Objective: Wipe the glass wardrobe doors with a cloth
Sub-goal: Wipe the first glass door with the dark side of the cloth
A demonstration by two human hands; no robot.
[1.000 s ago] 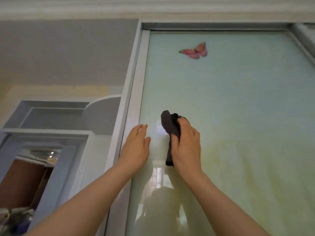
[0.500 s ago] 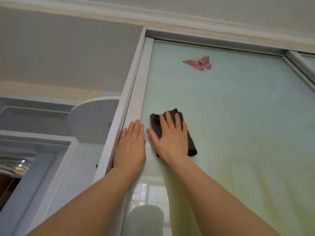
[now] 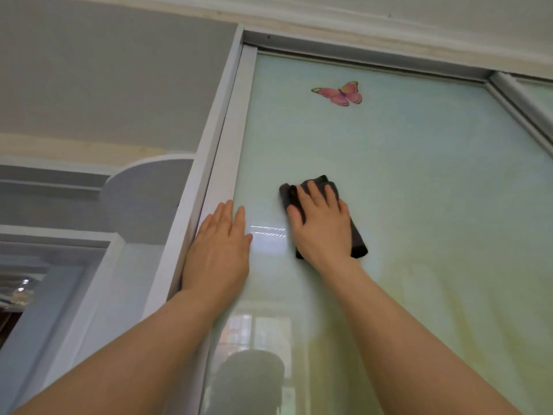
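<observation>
One dark cloth lies pressed under the flat, spread right hand against the glass door.

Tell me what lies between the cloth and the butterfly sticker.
Only bare glass door between the cloth and the butterfly sticker, per the head view.

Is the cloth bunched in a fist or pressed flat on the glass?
Pressed flat: the right hand lies on the cloth with straight fingers, holding it against the glass door.
</observation>
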